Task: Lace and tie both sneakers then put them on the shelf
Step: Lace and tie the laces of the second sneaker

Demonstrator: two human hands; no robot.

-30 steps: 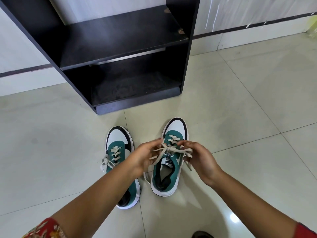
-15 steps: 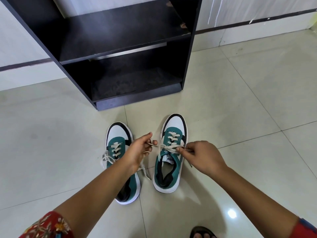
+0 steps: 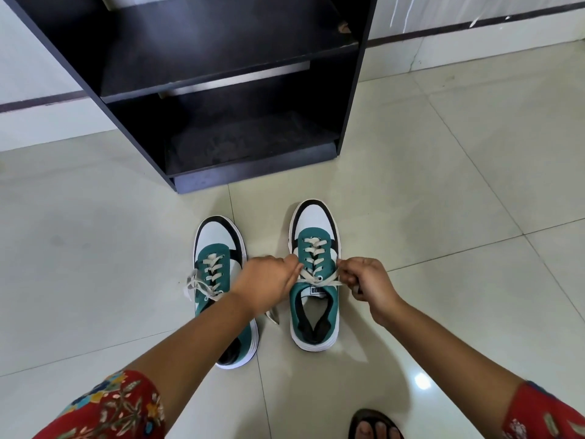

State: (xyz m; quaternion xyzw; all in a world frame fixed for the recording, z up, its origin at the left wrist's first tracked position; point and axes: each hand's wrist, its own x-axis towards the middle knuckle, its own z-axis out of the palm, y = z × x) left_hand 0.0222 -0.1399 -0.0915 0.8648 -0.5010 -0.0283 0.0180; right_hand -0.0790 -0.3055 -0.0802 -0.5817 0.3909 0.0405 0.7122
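Both forearms extended; left hand [image 3: 266, 282], right hand [image 3: 368, 285] fingers pinched shut.

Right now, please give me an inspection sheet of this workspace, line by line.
Surface: pale tiled floor, glossy.
Job's things: left sneaker laced, ends loose; right sneaker laced, lace pulled sideways; black shelf, boards bare.
Clutter: nothing seen.
Grippers: left hand and right hand each pinch a lace end.
Cables: nothing seen.
Surroundings: white wall, dark stripe; a sandalled foot at the bottom edge.
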